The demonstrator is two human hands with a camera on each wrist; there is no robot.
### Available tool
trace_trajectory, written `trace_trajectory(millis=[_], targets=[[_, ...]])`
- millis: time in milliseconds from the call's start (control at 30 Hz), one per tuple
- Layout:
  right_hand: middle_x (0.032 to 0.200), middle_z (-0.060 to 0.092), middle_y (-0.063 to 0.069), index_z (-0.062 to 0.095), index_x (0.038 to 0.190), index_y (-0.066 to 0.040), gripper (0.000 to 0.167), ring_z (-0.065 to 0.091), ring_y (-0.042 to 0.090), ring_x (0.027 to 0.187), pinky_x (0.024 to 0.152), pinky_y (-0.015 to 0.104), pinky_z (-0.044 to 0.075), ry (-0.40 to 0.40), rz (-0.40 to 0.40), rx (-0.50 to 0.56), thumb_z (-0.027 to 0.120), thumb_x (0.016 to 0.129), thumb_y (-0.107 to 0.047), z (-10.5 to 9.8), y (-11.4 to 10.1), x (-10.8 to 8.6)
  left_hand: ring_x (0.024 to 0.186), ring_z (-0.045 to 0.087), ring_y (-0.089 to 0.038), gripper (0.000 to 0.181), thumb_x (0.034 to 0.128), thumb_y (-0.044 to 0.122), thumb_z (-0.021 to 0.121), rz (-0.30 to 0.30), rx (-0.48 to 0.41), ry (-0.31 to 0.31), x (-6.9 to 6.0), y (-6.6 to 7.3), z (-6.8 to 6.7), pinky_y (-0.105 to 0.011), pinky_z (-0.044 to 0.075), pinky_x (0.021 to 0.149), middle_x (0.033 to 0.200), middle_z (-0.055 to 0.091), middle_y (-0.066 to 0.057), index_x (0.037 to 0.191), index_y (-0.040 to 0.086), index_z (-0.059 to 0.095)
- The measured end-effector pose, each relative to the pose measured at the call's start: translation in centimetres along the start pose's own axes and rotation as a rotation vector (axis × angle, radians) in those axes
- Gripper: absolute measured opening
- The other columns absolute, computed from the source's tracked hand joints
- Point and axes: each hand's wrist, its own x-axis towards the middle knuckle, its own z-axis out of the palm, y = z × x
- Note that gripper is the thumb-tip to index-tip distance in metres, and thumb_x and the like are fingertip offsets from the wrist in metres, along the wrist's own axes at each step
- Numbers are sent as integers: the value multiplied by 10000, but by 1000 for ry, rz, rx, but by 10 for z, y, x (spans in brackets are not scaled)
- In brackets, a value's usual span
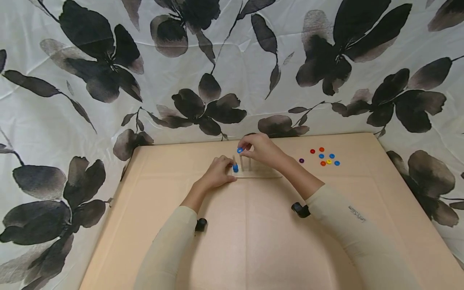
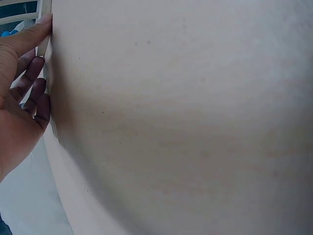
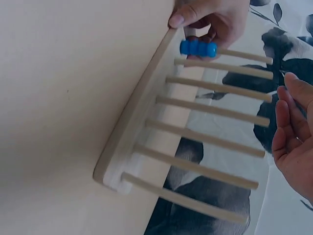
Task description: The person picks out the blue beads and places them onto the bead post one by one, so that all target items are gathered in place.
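Observation:
A wooden rack point(image 1: 262, 175) point(image 3: 116, 164) has a long base and a row of several upright pegs. Blue beads point(image 1: 235, 168) point(image 3: 198, 48) are stacked at the bottom of its leftmost peg. My left hand point(image 1: 218, 173) point(image 2: 22, 93) point(image 3: 220, 19) grips the base's left end, thumb on the front edge. Above the pegs near that end, my right hand point(image 1: 262, 150) point(image 3: 299, 139) pinches a blue ring point(image 1: 239, 150) between thumb and finger. In the right wrist view, that ring cannot be made out.
Loose red, orange, blue and yellow rings point(image 1: 328, 161) lie on the table point(image 1: 246, 233) right of the rack, with one dark purple ring point(image 1: 301, 160) nearer to it. Behind the table's far edge hangs a white cloth point(image 1: 268, 117) with dark flowers.

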Motion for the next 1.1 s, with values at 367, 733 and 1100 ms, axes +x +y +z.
trace_trajectory(millis=[367,733,1100], targets=[[986,764,2,761,1069,-117,168,698,161,945,860,321,564,-35,-13,-19,791,926,-200,14,-9,9,1146,475,-290,529,836,274,879,1,-2,-1,0,1,-4,-407,425,999,1254,599,-97,1263,54,658],[1003,756,12,751,1061,-107,150,695,187,980,883,332,557,-89,-20,-23,782,933,-179,22,-6,12,1154,467,-281,552,842,285,875,-8,-16,-11,0,0,-3,-407,430,1005,1268,591,-94,1289,51,650],[960,746,-3,754,1036,-117,141,681,150,926,834,306,556,-75,-6,-37,790,927,-200,26,-4,10,1147,467,-278,559,843,288,873,-3,-15,-18,0,1,-3,-401,424,994,1271,592,-90,1297,53,648]])
